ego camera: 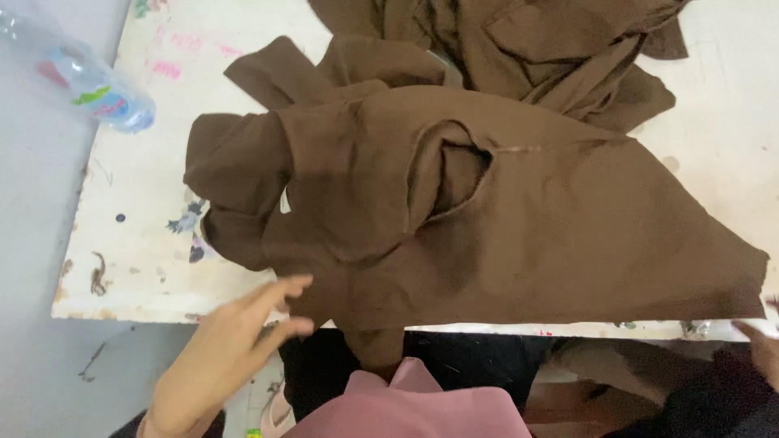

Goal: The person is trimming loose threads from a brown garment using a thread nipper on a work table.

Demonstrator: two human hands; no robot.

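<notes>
A large piece of brown fabric [503, 235] lies spread over a white, paint-stained worktable [138, 251], bunched and folded on its left part and flat toward the right. Its lower edge runs along the table's near edge, and a narrow flap hangs over that edge near the middle. A slit with a stitched seam opens near the cloth's centre.

The left hand [231, 349] hovers at the table's near edge, fingers spread and loosely extended, gripping nothing; its fingertips are just beside the cloth's lower left fold, and contact cannot be told. The right hand [763, 345] shows only at the right border of the view, near the cloth's right corner; whether its fingers are open or closed cannot be told.

A second heap of brown cloth [535, 49] lies at the far side, touching the spread piece. A clear plastic bottle [89, 81] rests off the table's far left corner. Bare tabletop shows left of the fabric and at the far right.
</notes>
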